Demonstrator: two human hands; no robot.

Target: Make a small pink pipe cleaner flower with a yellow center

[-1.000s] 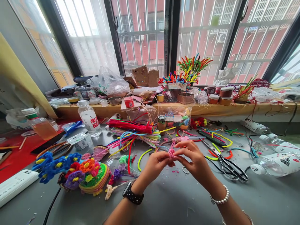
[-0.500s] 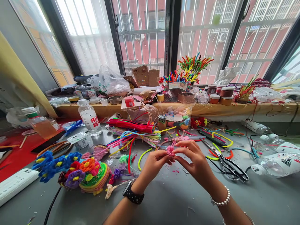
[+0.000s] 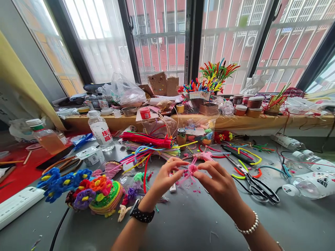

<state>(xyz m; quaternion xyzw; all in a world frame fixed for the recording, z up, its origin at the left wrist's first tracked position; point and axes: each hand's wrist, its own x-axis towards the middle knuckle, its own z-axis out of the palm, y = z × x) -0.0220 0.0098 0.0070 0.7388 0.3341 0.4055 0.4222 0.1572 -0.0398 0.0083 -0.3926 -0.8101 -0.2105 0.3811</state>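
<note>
A small pink pipe-cleaner flower (image 3: 193, 169) with thin pink strands hanging below it is pinched in the fingertips of my right hand (image 3: 216, 179). Just to its left, my left hand (image 3: 164, 177) has thumb and fingers apart, the fingertips close beside the petals. A small white object (image 3: 172, 187) lies beneath the left fingers, partly covered. Behind the hands are a pink tool (image 3: 205, 156), perhaps a glue gun, and a bundle of coloured pipe cleaners (image 3: 146, 141). Scissors (image 3: 258, 186) lie to the right.
At left stand finished pipe-cleaner flowers (image 3: 78, 188), a power strip (image 3: 19, 205) and a water bottle (image 3: 101, 130). Plastic bottles (image 3: 309, 184) lie on the right. Jars (image 3: 253, 104) and a pot of colourful stems (image 3: 199, 94) line the window ledge. Pink scraps dot the grey table (image 3: 188, 226).
My left hand has let go of the pink flower and moved slightly left, its fingers spreading. The flower stays in my right hand, and its strands now show below.
</note>
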